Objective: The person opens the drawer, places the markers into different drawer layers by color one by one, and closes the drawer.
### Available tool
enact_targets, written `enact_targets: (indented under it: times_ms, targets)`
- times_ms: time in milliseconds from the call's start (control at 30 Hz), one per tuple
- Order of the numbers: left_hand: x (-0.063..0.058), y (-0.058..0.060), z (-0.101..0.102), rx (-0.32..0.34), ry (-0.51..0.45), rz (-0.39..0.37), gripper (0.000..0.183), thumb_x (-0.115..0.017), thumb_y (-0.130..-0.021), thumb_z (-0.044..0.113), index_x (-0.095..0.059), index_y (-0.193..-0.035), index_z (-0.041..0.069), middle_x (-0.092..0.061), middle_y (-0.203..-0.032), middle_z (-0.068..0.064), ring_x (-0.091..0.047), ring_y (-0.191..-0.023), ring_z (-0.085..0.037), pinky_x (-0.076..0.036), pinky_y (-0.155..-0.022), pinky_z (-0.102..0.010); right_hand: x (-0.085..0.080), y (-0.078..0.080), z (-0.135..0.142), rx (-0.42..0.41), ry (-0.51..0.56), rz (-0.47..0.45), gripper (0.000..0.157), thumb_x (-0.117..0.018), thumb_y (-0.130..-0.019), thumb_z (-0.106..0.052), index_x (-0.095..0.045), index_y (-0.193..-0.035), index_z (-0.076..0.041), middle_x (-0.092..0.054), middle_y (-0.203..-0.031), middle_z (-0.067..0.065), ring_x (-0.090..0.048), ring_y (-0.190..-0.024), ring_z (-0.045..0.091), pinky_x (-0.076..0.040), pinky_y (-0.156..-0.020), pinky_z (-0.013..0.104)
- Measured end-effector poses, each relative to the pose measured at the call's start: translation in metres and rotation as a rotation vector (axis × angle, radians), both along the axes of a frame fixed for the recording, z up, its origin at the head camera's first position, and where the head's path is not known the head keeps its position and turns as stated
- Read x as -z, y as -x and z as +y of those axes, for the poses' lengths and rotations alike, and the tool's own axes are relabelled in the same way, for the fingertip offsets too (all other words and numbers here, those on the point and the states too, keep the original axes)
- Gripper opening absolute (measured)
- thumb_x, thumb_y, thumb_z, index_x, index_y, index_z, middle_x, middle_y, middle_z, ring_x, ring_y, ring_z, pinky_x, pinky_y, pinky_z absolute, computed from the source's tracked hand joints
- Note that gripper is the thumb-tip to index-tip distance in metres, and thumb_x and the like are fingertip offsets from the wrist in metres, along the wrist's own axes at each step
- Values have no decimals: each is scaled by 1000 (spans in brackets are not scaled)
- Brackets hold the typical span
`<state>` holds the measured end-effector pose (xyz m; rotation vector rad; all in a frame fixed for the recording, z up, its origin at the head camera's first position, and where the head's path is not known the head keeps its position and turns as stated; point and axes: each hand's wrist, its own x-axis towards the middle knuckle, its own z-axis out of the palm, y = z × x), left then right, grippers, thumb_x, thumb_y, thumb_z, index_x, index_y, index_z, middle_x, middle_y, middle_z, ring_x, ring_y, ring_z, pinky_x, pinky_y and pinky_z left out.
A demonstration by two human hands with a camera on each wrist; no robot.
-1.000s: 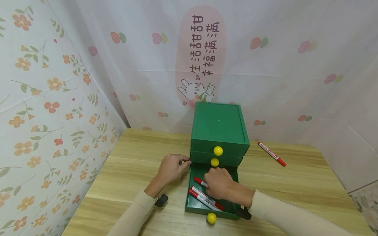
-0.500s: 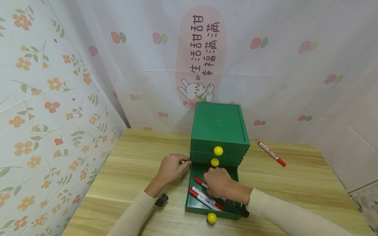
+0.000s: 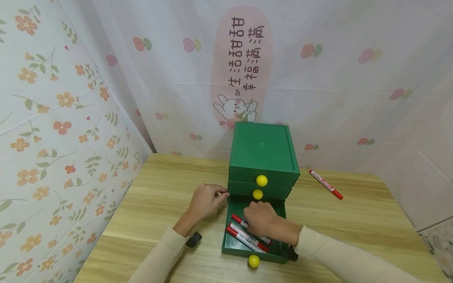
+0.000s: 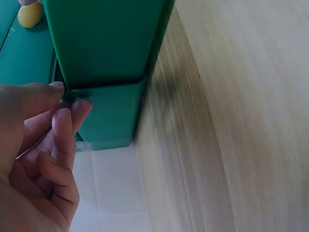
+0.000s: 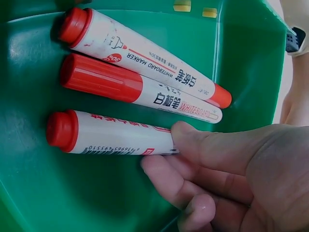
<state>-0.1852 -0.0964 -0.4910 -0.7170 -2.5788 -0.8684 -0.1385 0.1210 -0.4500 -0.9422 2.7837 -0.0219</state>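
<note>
A green drawer cabinet [image 3: 263, 147] with yellow knobs stands on the table, its bottom drawer [image 3: 283, 258] pulled out. My right hand [image 3: 263, 220] is inside that drawer. Thumb and fingers pinch a whiteboard marker [image 5: 116, 134] with a red cap and red end plug; the hand covers part of it. Alongside lie two more whiteboard markers, one [image 5: 159, 60] nearer the drawer wall and one [image 5: 164, 99] between it and the held marker. At the cabinet's front left edge, my left hand [image 3: 205, 202] pinches the corner between thumb and fingertips, seen close in the left wrist view.
On the wooden table [image 3: 170, 184], a red and white marker [image 3: 325, 184] lies right of the cabinet. Printed cloth [image 3: 177, 98] hangs behind, and a floral cloth [image 3: 63, 137] hangs at the left. The two upper drawers are closed.
The marker in my right hand has tilted slightly towards the other two, and its far end now shows below the hand. My left hand and the cabinet have stayed put.
</note>
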Motion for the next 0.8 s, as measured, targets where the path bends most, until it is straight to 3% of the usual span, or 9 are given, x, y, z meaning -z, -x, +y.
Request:
enact_targets:
  times_ms: [233, 500, 800]
  targets:
    - [0, 0, 1, -2, -22, 7, 13, -74, -89, 27, -80, -91, 16, -74, -88, 6, -60, -66, 1, -46, -55, -16, -1, 0, -1, -2, 2, 6, 30, -80, -83, -34, -63, -70, -13, -44, -55, -4, -44, -45, 11, -38, -41, 22]
    - [1, 0, 2, -19, -33, -15, 12, -75, -88, 27, -80, -90, 16, -74, -87, 7, -58, -63, 1, -46, -55, -16, -10, -1, 3, 7, 48, -47, 32, -81, -81, -34, -61, -60, -19, -45, -51, -9, -44, -44, 8, -38, -39, 21]
    - [1, 0, 1, -13, -37, -6, 12, -75, -89, 26, -80, -91, 15, -74, -86, 5, -59, -65, 0, -47, -56, -17, -24, 0, 23, 31, 198, -77, 20, -81, -82, -29, -70, -68, -21, -52, -58, -15, -47, -52, 5, -42, -45, 24]
